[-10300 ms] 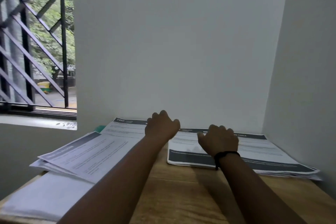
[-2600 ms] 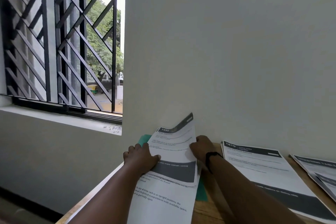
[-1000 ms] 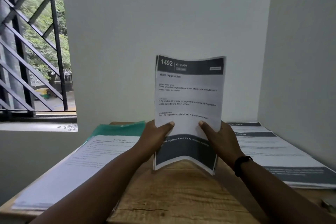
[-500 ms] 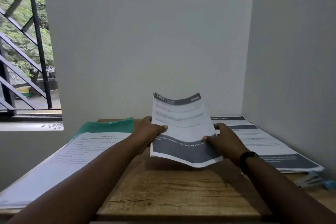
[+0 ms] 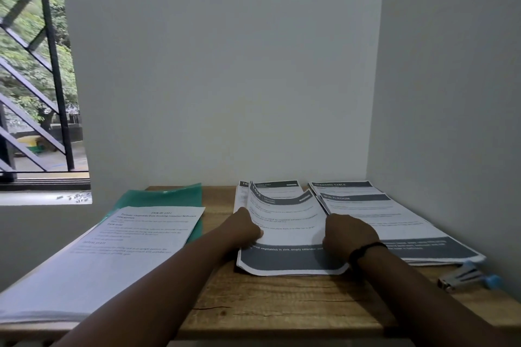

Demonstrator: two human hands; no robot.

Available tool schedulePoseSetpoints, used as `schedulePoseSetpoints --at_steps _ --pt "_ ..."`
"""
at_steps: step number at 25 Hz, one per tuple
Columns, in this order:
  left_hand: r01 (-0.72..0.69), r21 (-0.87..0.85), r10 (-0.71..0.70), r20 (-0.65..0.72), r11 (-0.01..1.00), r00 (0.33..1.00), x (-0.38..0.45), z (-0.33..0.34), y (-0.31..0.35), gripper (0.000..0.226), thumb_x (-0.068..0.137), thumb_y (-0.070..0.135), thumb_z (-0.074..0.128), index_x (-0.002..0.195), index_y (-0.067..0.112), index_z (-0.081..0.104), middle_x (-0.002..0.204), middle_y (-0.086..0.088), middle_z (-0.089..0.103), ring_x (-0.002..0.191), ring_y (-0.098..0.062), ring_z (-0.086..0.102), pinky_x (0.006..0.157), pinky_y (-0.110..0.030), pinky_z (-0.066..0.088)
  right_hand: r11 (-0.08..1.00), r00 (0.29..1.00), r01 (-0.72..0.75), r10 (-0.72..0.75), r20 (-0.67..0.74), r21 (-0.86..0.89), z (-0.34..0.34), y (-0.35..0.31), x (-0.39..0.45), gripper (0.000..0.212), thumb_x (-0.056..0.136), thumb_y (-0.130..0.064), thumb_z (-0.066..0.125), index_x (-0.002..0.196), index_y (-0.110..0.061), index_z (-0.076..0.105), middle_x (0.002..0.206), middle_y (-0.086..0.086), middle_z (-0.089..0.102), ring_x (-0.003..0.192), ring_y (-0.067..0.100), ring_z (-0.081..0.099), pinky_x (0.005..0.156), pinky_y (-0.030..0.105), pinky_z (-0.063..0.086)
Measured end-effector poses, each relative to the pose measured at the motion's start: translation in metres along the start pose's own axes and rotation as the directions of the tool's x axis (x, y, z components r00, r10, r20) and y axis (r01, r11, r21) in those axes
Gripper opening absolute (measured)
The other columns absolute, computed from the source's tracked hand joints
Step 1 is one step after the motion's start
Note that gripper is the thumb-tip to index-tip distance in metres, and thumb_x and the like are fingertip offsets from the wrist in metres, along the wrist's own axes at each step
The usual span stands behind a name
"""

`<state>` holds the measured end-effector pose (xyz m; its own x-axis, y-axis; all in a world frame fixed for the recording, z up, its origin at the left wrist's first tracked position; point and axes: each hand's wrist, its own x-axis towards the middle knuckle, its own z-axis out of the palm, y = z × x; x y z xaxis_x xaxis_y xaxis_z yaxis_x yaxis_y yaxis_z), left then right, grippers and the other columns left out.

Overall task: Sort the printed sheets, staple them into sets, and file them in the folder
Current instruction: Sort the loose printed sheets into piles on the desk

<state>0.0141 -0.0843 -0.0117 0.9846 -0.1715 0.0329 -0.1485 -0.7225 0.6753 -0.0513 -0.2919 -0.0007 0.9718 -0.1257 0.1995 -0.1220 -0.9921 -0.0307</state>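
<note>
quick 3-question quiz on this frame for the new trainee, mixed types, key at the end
1. True or false: both hands (left, right) hold the sheets marked 1492.
2. What lies under the left stack of paper? A) green folder B) stapler C) nothing visible
3. Fill in: the stapler lies at the table's near ____ corner.

Key: 1 true; 2 A, green folder; 3 right.

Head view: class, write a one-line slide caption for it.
Both hands, left and right, hold sheet 1492 on the middle pile, stapler at right.
</note>
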Motion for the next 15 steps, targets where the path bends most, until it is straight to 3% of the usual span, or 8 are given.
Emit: schedulePoseSetpoints --at_steps 3,10,15 --pt "0.016 0.192 -0.019 0.014 0.981 1.000 0.005 0.004 0.000 0.038 0.090 0.017 0.061 0.122 0.002 0.049 0.120 -0.014 0.061 0.089 -0.017 0.053 0.055 -0.019 0.039 0.996 1.000 0.016 -0.013 0.026 -0.091 0.000 -0.004 -0.003 0.030 0.090 -0.020 0.046 0.116 -0.013 0.058 0.119 0.006 0.063 0.108 0.024 0.060 0.087 0.032 0.048" --pt "0.069 0.454 -0.036 -0.081 0.888 0.996 0.005 0.000 -0.012 0.064 0.070 0.056 0.057 0.121 0.017 0.055 0.107 0.001 0.065 0.096 -0.020 0.062 0.082 -0.031 0.052 0.985 0.995 -0.008 0.024 0.096 -0.171 -0.008 -0.004 0.005 0.032 0.091 -0.024 0.047 0.119 -0.014 0.058 0.119 0.005 0.064 0.107 0.023 0.060 0.087 0.033 0.048" --pt "0.090 0.496 0.021 -0.212 0.864 0.977 -0.006 -0.043 -0.030 0.067 0.084 0.069 0.048 0.128 0.018 0.053 0.126 -0.001 0.061 0.114 -0.022 0.057 0.090 -0.035 0.046 0.998 0.993 0.031 -0.037 -0.110 -0.061 -0.018 -0.034 0.005 0.026 0.089 -0.028 0.049 0.107 -0.014 0.061 0.111 0.007 0.065 0.101 0.025 0.062 0.079 0.030 0.048"
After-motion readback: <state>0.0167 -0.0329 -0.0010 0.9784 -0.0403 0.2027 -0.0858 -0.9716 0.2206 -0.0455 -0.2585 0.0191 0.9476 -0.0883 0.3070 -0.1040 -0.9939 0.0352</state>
